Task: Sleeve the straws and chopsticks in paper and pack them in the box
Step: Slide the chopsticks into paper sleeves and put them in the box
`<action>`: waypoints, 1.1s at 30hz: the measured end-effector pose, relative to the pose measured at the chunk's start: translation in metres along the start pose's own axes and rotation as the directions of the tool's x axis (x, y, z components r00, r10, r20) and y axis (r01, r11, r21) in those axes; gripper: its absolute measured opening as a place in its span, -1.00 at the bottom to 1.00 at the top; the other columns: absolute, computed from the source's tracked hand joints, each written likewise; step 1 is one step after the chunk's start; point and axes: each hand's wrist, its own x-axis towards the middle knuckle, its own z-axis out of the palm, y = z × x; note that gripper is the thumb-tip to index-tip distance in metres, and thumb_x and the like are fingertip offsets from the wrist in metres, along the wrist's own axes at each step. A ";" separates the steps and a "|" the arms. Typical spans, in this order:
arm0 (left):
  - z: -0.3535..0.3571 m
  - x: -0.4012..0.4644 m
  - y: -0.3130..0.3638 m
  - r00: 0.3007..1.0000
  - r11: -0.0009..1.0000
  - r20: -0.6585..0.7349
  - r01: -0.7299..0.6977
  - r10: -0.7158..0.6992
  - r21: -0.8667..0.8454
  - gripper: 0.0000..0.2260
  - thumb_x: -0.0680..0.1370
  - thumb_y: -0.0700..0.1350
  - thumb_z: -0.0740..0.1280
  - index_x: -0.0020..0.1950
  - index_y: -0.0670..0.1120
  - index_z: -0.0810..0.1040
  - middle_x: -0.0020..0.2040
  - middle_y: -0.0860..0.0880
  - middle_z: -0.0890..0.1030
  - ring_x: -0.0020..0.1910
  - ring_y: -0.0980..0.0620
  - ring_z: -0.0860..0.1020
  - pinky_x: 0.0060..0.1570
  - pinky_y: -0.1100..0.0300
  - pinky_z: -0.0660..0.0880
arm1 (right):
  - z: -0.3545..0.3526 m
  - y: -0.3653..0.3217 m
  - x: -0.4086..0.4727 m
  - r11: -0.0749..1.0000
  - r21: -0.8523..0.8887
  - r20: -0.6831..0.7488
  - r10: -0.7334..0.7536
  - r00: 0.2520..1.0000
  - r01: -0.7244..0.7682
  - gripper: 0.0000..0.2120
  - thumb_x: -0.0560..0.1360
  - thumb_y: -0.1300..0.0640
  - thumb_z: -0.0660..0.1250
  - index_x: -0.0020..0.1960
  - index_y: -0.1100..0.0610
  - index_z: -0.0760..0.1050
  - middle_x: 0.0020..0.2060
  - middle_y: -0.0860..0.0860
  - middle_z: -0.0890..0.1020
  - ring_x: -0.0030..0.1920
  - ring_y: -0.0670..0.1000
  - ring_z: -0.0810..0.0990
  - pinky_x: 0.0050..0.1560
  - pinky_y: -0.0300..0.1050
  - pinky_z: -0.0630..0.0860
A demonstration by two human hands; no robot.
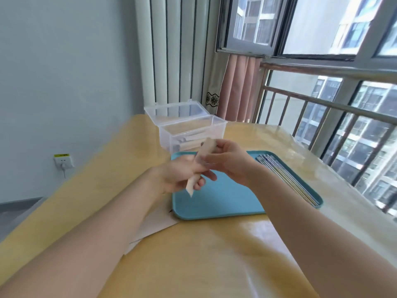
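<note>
Both hands are raised above the left part of the blue tray (225, 198). The left hand (180, 175) is closed around the lower part of a paper sleeve (198, 166), and the right hand (229, 162) pinches its upper end; what is inside the sleeve I cannot tell. The sleeve is tilted, and its top hides a bit of the clear box (193, 130) just behind the tray. This box is open and holds some wrapped pieces. Straws (285, 177) lie along the tray's right edge. White paper sheets (154, 222) lie on the table (204, 254), touching the tray's near-left corner and partly hidden by the left forearm.
</note>
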 end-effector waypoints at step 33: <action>0.010 -0.006 -0.021 1.000 1.000 -0.024 -0.011 0.011 0.020 -0.68 0.72 0.01 0.09 0.30 -0.03 0.58 -0.26 -0.05 0.55 -0.40 0.03 0.50 -0.38 0.18 0.52 | -0.065 0.012 -0.013 0.888 0.408 -0.511 0.028 0.859 0.214 -0.93 0.65 0.22 0.27 0.06 0.23 0.44 -0.33 0.11 0.61 -0.34 0.02 0.67 -0.29 -0.21 0.64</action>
